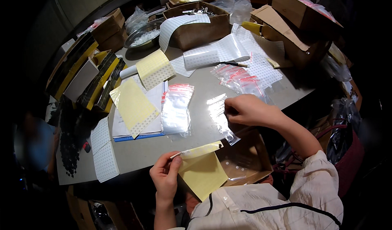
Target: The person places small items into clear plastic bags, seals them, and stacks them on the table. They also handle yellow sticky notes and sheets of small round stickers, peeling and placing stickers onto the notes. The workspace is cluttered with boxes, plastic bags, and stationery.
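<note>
My left hand (166,173) pinches a yellow sticker sheet (204,175) by its top left corner. The sheet's upper edge is folded over, and it hangs in front of my body at the table edge. My right hand (247,111) is closed above the right side of a stack of clear zip bags (219,117). Its fingertips are turned down, and what they hold, if anything, is hidden. To the left lies a fanned pile of clear bags with red zip strips (177,107). More red-strip bags (239,79) lie beyond my right hand.
An open cardboard box (261,152) with small round pieces sits at the table's near edge. Yellow label sheets (134,105) lie on papers over a blue clipboard (139,138). Behind stand a metal bowl (130,40), a carton of metal parts (196,32) and label rolls (202,58).
</note>
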Motion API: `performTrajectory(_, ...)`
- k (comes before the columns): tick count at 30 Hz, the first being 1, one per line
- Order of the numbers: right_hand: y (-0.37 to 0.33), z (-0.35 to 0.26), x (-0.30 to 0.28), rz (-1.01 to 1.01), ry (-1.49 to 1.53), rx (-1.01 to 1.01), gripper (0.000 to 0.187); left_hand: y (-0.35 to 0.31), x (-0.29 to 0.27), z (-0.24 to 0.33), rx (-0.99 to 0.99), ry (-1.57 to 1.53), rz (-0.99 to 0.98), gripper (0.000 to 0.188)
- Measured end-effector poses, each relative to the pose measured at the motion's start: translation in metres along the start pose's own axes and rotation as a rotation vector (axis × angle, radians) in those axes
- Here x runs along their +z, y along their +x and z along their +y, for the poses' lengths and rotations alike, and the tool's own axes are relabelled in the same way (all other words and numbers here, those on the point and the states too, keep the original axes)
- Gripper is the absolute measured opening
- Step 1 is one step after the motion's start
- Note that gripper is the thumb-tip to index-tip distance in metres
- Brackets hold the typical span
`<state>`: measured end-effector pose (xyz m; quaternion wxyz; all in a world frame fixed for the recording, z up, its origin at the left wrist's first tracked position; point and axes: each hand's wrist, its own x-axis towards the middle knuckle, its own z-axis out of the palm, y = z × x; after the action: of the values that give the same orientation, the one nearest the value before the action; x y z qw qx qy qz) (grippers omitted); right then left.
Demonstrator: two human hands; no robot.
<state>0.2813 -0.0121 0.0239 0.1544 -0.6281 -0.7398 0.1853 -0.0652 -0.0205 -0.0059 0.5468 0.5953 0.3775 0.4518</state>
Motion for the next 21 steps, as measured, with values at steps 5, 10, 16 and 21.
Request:
performTrajectory(5,-0.001,0.012,-0.015,0.114,-0.077,0.104,0.038,-0.001,-0.004,-0.002,-0.003,-0.011,0.036,0.015)
performTrajectory(10,-0.004,0.017,-0.025,0.197,-0.077,0.188,0.032,-0.001,-0.005,-0.003,-0.015,-0.004,0.031,0.015)
performTrajectory(16,-0.058,0.004,-0.018,0.112,-0.112,0.045,0.024,-0.005,-0.005,0.0,0.001,0.024,0.028,0.015)
performTrajectory(21,-0.076,-0.02,-0.013,0.005,-0.024,-0.059,0.023,-0.002,0.004,0.005,-0.017,0.012,-0.017,0.015)
